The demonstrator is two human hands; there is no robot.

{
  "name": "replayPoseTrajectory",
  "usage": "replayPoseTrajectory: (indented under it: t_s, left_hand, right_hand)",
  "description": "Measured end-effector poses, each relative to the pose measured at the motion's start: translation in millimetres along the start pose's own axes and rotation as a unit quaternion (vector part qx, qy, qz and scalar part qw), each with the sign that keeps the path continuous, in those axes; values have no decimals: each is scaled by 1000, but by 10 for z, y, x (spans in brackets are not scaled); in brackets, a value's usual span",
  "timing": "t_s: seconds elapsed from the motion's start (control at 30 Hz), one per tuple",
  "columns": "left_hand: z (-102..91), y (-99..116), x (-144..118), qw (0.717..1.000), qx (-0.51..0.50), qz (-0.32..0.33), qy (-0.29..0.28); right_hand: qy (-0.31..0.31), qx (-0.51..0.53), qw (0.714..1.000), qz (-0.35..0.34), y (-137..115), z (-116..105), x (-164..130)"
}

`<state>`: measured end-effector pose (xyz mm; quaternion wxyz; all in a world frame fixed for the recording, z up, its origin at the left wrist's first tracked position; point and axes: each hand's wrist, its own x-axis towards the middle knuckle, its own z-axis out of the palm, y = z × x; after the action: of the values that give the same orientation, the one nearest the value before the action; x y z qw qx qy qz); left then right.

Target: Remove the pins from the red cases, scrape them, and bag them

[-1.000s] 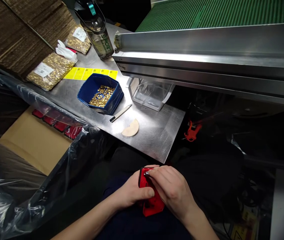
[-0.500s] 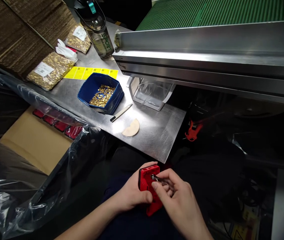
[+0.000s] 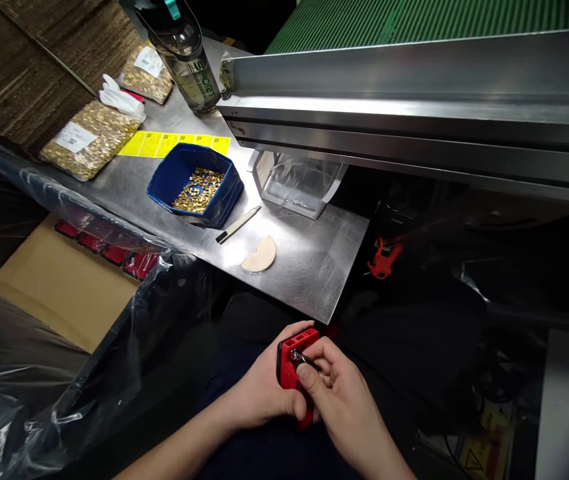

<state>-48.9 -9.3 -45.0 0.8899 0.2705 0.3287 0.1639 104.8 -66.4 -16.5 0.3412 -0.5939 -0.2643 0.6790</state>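
My left hand [image 3: 264, 393] is clenched around a red part [image 3: 291, 357], holding it low over my lap, just below the near edge of the table [image 3: 309, 273]. My right hand [image 3: 344, 407] pinches a small metal piece [image 3: 303, 359] between thumb and fingertips, pressed against the part's face. On the table sit a blue bin [image 3: 164, 190] of brass bits, a pen [image 3: 237, 225] and a tan disc [image 3: 260, 256].
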Motion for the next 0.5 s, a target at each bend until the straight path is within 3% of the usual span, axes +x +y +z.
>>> replayPoseTrajectory:
  t_s: [0.33, 0.5]
  left_hand:
    - [5, -14, 3, 999, -31, -33, 7]
    - [-37, -30, 18, 1000, 19, -19, 3]
  right_hand:
    - [4, 32, 999, -7, 13, 28, 37]
    - [25, 15, 999, -14, -5, 49, 26]
